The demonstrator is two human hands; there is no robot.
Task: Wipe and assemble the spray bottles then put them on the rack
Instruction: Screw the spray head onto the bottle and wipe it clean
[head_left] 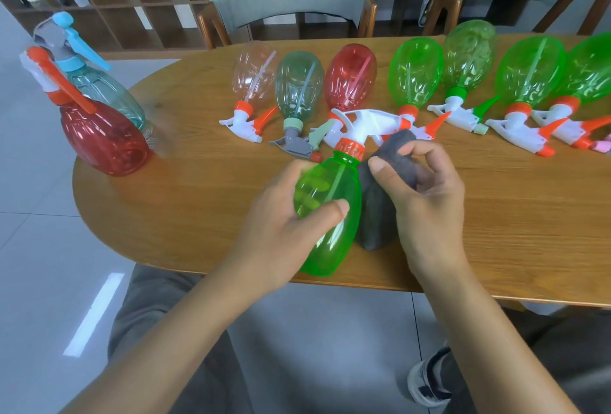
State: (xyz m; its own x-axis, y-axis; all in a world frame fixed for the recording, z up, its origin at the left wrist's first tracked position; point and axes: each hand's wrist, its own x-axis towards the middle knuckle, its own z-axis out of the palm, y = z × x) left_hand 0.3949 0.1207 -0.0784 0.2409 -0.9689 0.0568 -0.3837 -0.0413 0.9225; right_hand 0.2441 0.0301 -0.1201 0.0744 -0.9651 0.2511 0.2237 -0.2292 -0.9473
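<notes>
The left hand (pixel 284 215) held a green spray bottle (pixel 327 212) over the near edge of the tabletop (pixel 198 202), its grip curled round the body with the thumb across the front. The bottle was tilted, base toward the person and neck pointing away. Its orange collar (pixel 349 148) and white trigger head (pixel 367 122) already sat on the neck, so this one looked assembled.

The right hand (pixel 426 202) held a grey cloth (pixel 380 202) just beside the bottle on its right, its grip pinching the upper fold between thumb and fingers. The cloth lay against the bottle's side or very close to it; which of the two could not be told. The step in hand appeared to be wiping this bottle.

Along the far edge lay a row of other bottles on their sides, heads toward the person: a clear one (pixel 254 73), a grey-green one (pixel 299 86), a red one (pixel 350 78) and several green ones (pixel 415 73). At the left end of the tabletop stood two upright bottles, a red one (pixel 104 139) and a pale blue one (pixel 105 89) behind it, probably finished.

The next move likely called for drawing the cloth over the green body while the left hand turned it, then checking that the collar was tight. After that, it would go with the upright pair or onto the rack. Wooden shelving (pixel 115 0) stood beyond the far left corner, though whether that was the rack was unclear.
</notes>
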